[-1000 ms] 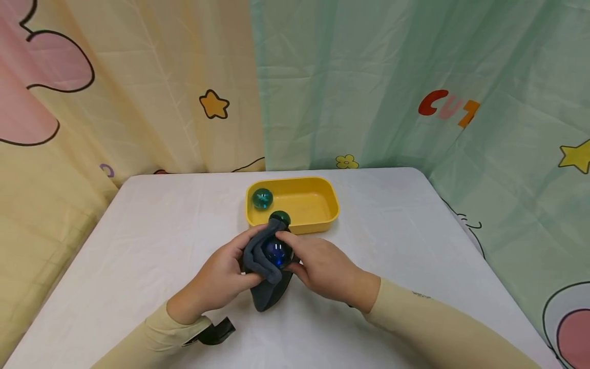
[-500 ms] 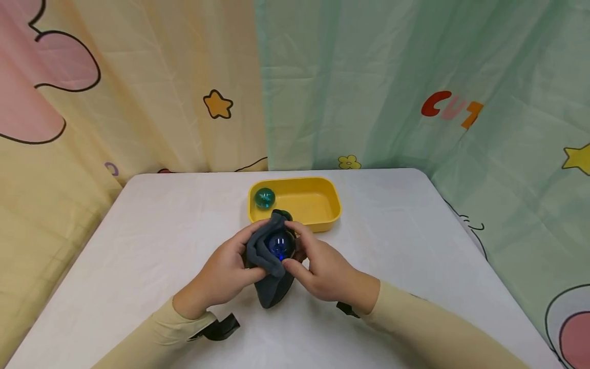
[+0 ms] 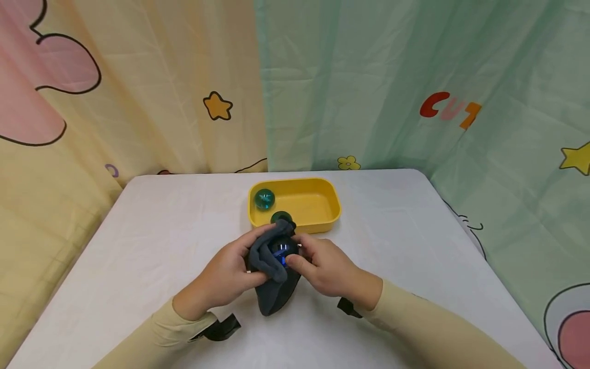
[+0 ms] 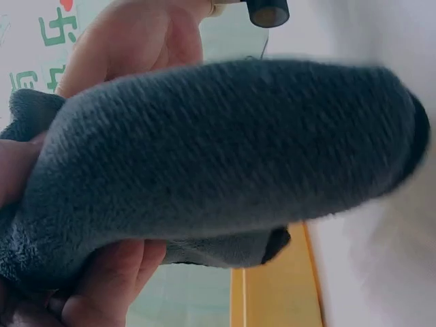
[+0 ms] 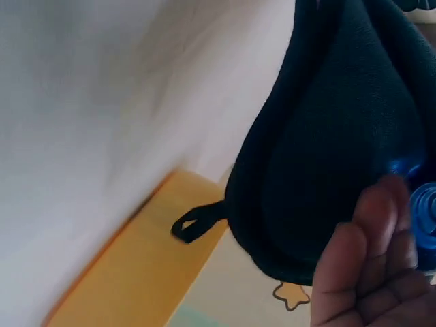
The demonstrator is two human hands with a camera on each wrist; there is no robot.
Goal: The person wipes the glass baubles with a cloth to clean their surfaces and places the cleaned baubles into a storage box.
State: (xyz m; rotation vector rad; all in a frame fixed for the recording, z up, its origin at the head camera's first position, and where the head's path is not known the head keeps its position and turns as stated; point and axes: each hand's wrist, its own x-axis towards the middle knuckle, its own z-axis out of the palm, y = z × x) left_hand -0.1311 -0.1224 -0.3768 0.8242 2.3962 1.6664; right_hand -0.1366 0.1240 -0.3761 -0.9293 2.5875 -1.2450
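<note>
A grey-blue cloth [image 3: 272, 293] is bunched around a shiny dark-blue glass ball [image 3: 282, 249] in front of the yellow tray. My left hand [image 3: 223, 274] grips the cloth from the left, its thumb in front and its fingers behind. From the right, my right hand [image 3: 329, 264] holds the ball, thumb on its near side. The cloth [image 4: 225, 150] fills the left wrist view, its lower end hanging free. In the right wrist view, the cloth [image 5: 327, 150] shows a small hanging loop, and the right hand's fingers [image 5: 340, 266] lie beside the blue ball [image 5: 426, 218].
Beyond the hands stands a yellow tray [image 3: 309, 202] on the white-covered table [image 3: 392, 220]. A teal glass ball [image 3: 265, 199] lies at its left. A dark green ball [image 3: 281, 216] is at its front, partly hidden by the cloth. Patterned curtains [image 3: 345, 92] hang behind.
The right hand's fingers have shifted around the ball, the forefinger slipping from its top to its far right side. Cloth and ball have dipped slightly, showing more of the green ball.
</note>
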